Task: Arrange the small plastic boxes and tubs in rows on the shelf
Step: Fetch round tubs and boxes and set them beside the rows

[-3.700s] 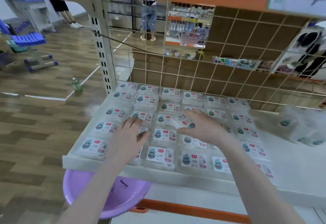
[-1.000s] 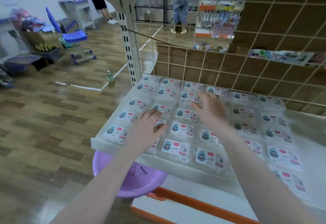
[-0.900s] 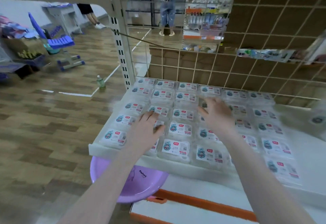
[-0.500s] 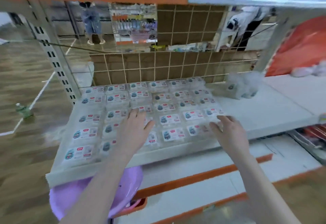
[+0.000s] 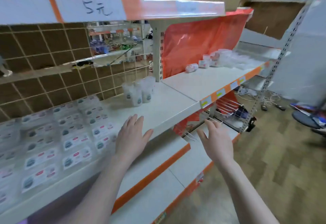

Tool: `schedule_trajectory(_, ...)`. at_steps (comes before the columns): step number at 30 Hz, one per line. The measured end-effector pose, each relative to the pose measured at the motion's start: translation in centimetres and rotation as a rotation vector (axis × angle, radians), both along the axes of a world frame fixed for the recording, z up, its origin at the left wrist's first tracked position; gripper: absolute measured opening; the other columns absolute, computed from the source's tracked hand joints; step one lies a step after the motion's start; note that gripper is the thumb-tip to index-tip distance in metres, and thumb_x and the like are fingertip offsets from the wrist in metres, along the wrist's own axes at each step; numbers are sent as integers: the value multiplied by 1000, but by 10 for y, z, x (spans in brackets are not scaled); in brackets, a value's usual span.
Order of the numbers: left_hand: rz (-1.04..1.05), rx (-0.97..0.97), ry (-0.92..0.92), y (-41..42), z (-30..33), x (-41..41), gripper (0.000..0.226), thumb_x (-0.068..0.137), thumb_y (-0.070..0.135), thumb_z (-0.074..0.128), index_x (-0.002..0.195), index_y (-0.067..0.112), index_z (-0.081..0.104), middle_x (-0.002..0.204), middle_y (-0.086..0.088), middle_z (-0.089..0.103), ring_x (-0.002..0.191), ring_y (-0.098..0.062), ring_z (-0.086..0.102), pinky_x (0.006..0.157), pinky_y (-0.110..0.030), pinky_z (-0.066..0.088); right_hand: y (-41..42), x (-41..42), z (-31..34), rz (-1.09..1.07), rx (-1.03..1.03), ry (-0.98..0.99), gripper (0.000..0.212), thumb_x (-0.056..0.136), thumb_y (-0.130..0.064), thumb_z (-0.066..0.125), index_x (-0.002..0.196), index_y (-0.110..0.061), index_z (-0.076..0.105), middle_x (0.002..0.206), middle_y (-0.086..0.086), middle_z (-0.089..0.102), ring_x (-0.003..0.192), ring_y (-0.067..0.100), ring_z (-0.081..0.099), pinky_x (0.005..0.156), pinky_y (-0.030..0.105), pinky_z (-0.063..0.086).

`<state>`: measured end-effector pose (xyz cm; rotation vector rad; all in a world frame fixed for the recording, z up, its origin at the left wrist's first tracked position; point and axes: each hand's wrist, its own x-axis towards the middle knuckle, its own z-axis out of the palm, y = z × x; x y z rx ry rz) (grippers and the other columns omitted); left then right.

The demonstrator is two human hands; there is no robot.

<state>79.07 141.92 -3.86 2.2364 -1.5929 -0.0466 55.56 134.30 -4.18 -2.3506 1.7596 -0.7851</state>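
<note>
Several flat clear plastic boxes with printed labels lie in rows on the left part of the white shelf. My left hand hovers flat, fingers straight, over the shelf's front edge just right of the boxes, holding nothing. My right hand is out in front of the shelf, below its edge, fingers spread and empty. Clear upright tubs stand grouped further back on the shelf. More small tubs and boxes lie loose on the neighbouring shelf section to the right.
A wire grid backs the left section; an orange sheet backs the right one. An upper shelf with a "5元" price strip overhangs. Lower shelves with orange edging sit beneath. Cables and a dark chair base lie on the wooden floor at right.
The view has swung right. Both hands have left the rows of boxes: the left now hovers beside them at the shelf edge, the right has come off the shelf into the air.
</note>
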Motion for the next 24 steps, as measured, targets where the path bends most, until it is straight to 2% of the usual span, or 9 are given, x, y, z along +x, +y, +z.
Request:
schedule_trajectory(5,-47,-7,45,-87,-1,-93,63,94,49,42,146,16,29,156,-5,22,143,-21,16,114,-36,19,-74,-84,2,-2,0,35,43,95,-42,47,127,-14,51,122,5,54,109,24,49,75,31,38)
schedule_trajectory(10,-67,-7,54,-166,2,-151,61,95,47,42,146,16,30,155,-4,22,143,-20,16,114,-35,18,-152,-137,7,-20,-26,28,40,94,-38,49,121,-10,54,117,9,56,107,25,50,79,31,37)
schedule_trajectory(15,-73,-24,40,-257,1,-177,60,95,47,43,145,16,32,155,-4,23,143,-19,16,113,-35,19,-240,-164,0,-13,-15,1,46,95,-36,48,133,-10,48,129,8,52,118,24,45,93,31,35)
schedule_trajectory(21,-103,-67,37,-398,-8,-192,61,95,47,42,145,15,32,155,-5,23,143,-20,15,114,-33,16,-374,-179,-6,-63,-41,-16,37,92,-34,53,119,-10,56,114,9,57,106,28,49,84,36,37)
schedule_trajectory(24,-119,-50,29,-470,-6,-199,61,95,48,41,146,15,30,156,-6,21,144,-20,14,114,-32,14,-444,-184,-3,-74,-22,-6,37,92,-34,52,120,-10,56,113,10,57,107,29,50,83,38,38)
